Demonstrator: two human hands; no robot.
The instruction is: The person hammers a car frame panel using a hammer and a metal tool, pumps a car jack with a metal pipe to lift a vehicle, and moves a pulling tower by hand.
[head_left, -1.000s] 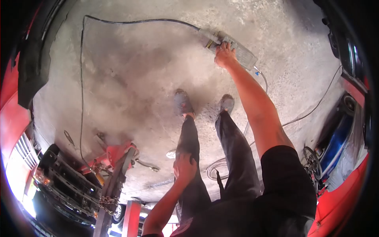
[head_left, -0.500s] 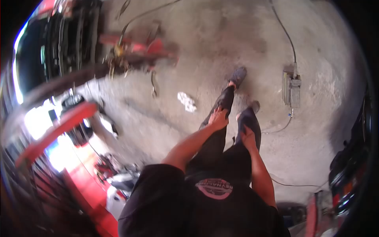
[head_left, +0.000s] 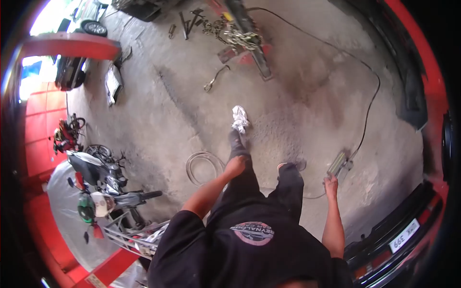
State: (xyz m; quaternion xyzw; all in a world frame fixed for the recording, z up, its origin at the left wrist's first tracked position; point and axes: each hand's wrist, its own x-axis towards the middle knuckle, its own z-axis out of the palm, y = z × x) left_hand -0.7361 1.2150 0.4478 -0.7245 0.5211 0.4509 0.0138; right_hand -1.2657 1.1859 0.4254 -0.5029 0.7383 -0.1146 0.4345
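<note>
My left hand [head_left: 235, 166] is closed round the dark trouser leg at my left knee. On the right, my right hand [head_left: 330, 183] reaches down to the near end of a grey foot pump [head_left: 339, 164], its fingers closed there; the exact grip is small and hard to see. A dark hose [head_left: 370, 108] runs from the pump's far end and curves up across the floor. Directly in front of my left shoe lies a crumpled white rag [head_left: 239, 118].
Chains [head_left: 240, 38] hang over a red and dark metal beam ahead. A hook [head_left: 208, 87] and a coiled hose [head_left: 201, 168] lie on the floor. Motorcycles [head_left: 103, 192] stand left, a dark bumper [head_left: 394, 240] lies at lower right, and red posts [head_left: 72, 46] stand around.
My right hand has gone from my right leg out to the pump. My left foot has stepped to just behind the rag. The view has turned, bringing motorcycles and bumper into sight.
</note>
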